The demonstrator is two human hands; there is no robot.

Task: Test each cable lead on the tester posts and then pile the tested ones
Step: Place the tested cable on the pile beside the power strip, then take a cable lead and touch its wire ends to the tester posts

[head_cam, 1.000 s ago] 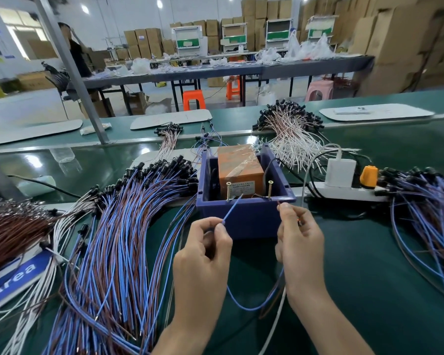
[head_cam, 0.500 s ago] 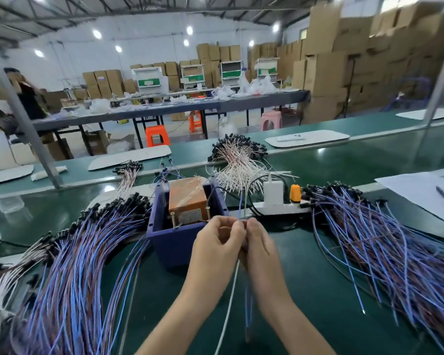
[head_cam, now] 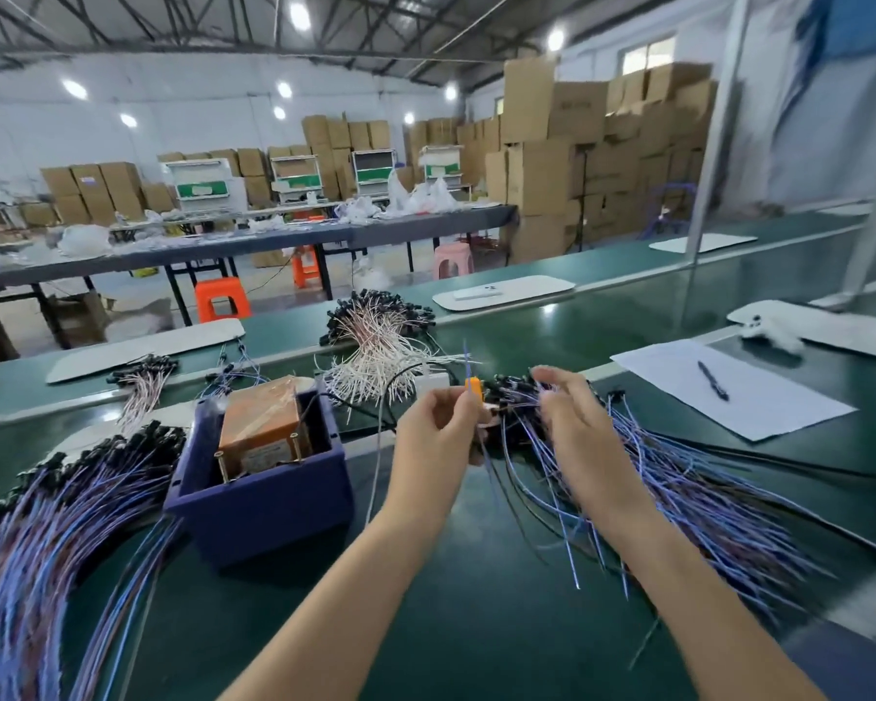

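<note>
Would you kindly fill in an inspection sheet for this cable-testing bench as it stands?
Surface: green bench, glossy.
Job's things: blue tester box holding an orange block and two brass posts; left pile and right pile of blue-and-brown leads.
Clutter: paper sheet with pen; heap of white leads.
Hands: left hand pinches a blue lead upright; right hand open, fingers spread over the right pile.
Cables: black cable across the bench on the right.
Surroundings: stacked cartons, long tables, orange stool.

Factory floor, green conveyor bench (head_cam: 476, 624), stacked cartons (head_cam: 542, 174), truss roof (head_cam: 223, 22)
</note>
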